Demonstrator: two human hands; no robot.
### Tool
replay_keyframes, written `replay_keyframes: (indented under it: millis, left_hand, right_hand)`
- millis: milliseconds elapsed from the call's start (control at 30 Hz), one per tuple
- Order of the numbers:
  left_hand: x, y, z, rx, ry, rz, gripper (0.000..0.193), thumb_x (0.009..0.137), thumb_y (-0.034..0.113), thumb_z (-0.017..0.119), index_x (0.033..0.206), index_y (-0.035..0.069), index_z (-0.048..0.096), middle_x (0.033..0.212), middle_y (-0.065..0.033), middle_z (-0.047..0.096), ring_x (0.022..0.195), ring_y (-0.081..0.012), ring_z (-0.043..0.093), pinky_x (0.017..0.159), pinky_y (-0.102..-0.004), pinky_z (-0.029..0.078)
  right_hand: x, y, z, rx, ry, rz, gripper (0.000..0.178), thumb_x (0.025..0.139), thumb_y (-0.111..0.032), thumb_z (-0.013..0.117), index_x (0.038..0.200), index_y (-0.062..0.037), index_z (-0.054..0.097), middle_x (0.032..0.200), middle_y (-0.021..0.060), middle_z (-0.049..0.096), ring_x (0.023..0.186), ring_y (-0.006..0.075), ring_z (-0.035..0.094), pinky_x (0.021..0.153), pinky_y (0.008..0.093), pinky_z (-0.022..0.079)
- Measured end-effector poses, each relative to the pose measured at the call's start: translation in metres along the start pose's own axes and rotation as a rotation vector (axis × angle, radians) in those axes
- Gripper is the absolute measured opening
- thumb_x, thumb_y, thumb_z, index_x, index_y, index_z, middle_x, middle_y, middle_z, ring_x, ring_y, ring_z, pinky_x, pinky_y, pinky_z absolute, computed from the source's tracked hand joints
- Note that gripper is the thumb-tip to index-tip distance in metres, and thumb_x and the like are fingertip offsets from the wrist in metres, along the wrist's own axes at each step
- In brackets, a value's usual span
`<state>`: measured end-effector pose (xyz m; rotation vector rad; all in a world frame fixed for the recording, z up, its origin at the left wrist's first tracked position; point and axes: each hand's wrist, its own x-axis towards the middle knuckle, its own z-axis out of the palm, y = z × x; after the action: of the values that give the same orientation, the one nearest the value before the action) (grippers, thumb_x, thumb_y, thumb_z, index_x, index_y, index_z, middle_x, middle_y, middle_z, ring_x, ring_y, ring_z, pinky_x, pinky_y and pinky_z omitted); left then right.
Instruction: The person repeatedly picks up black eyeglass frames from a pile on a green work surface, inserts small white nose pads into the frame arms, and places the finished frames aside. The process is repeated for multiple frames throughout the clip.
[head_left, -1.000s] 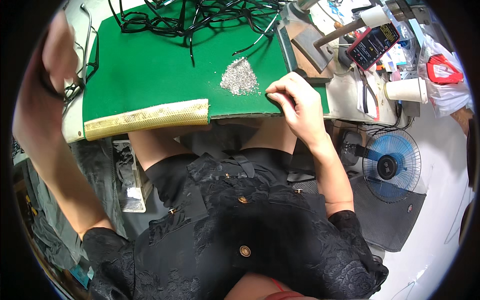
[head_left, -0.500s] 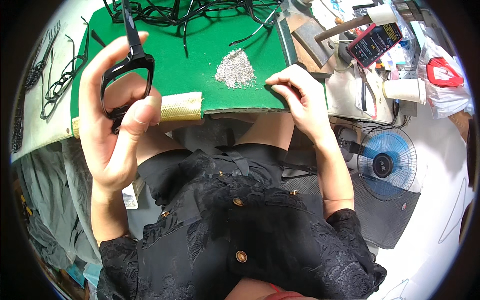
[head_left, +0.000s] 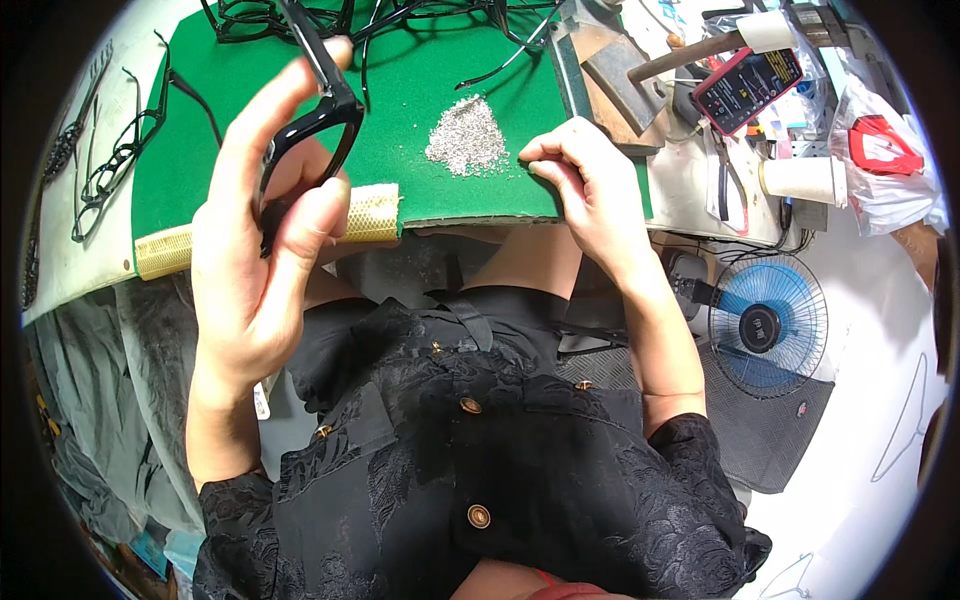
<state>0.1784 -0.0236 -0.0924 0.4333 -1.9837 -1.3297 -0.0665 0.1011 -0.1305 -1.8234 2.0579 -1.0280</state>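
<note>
My left hand [head_left: 245,270] is raised over the near left edge of the table, its fingers and thumb closed round a black eyeglass frame [head_left: 343,108]. The frame is tilted, with one temple arm pointing up and away; my fingers hide part of its rim. On the green mat [head_left: 420,195] lies a heap of tiny silvery metal pieces [head_left: 467,138], too small to tell their exact kind. Just right of this heap, my right hand [head_left: 605,205] rests at the mat's near edge with thumb and forefinger pinched together. Whatever is between those fingertips is too small to make out.
More black eyeglass frames [head_left: 120,160] lie at the left, and others at the mat's far side. A gold strip [head_left: 370,212] runs along the near edge. To the right are a hammer [head_left: 690,57], a metal block [head_left: 628,85], a phone [head_left: 748,90], a white cup [head_left: 800,180] and a fan [head_left: 765,325].
My left hand has moved right with the eyeglass frame, which has turned more edge-on. My right hand has shifted slightly left and away, its fingertips now closer to the heap.
</note>
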Motion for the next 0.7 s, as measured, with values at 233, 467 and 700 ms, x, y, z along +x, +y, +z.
replay_keyframes:
  millis: [233,467,700]
  left_hand:
    - [-0.0027,-0.0041,-0.0017,-0.078,-0.044,-0.023,0.044,0.094,0.004,0.045,0.137,0.001,0.034,0.132,-0.0177,0.046,0.080,-0.0123,0.048,0.070,-0.0245,0.045]
    - [-0.0016,-0.0026,0.0006,-0.076,0.010,-0.044,0.042,0.094,0.005,0.045,0.134,-0.003,0.035,0.120,-0.0184,0.052,0.076,-0.0119,0.049,0.068,-0.0247,0.046]
    - [-0.0019,-0.0028,-0.0013,-0.050,-0.010,-0.032,0.042,0.095,0.007,0.045,0.134,-0.004,0.035,0.114,-0.0177,0.054,0.076,-0.0120,0.049,0.067,-0.0242,0.046]
  right_hand:
    - [0.0047,-0.0003,-0.0046,-0.044,-0.070,-0.037,0.010,0.080,0.002,0.061,0.089,-0.0032,0.059,0.081,0.0098,0.057,0.073,0.0242,0.059,0.065,0.0311,0.047]
    - [0.0043,0.0017,-0.0063,0.008,-0.079,-0.029,0.009,0.080,-0.001,0.064,0.088,-0.0022,0.059,0.079,0.0096,0.057,0.071,0.0221,0.060,0.064,0.0305,0.048]
    - [0.0097,0.0048,-0.0062,-0.012,-0.128,-0.044,0.012,0.076,-0.006,0.069,0.083,-0.0032,0.060,0.077,0.0076,0.057,0.066,0.0196,0.060,0.060,0.0288,0.047]
